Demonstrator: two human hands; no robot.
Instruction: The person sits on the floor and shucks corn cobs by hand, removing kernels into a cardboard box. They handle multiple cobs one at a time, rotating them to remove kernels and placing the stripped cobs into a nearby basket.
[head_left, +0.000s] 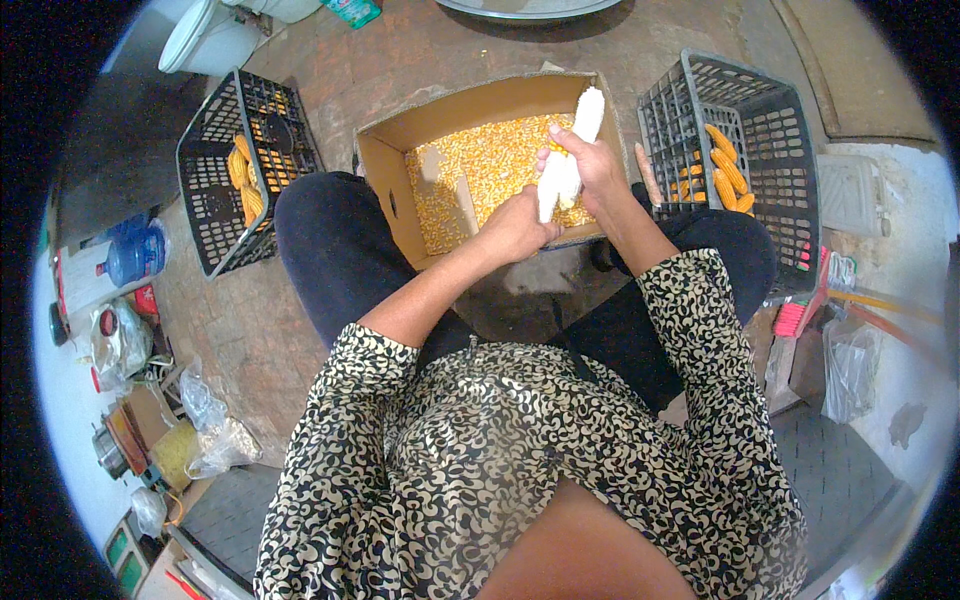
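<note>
My left hand (517, 225) grips the lower end of a pale, mostly bare corn cob (549, 191). My right hand (596, 169) is closed around another whitish cob (590, 116), which points up and away. The two cobs press together under the right thumb, where a few yellow kernels (556, 145) still cling; which cob bears them is hard to tell. Both hands are over the near right part of an open cardboard box (390, 191). Loose yellow corn kernels (495, 154) cover its bottom, with cardboard flaps showing through.
Dark plastic crates stand on both sides, the left crate (196, 161) and right crate (795, 180) holding yellow ears of corn (726, 171). A slender cob (646, 174) leans by the right crate. Beyond the box lies a round metal tray (529, 9). A pink-bristled broom (791, 319) stands right.
</note>
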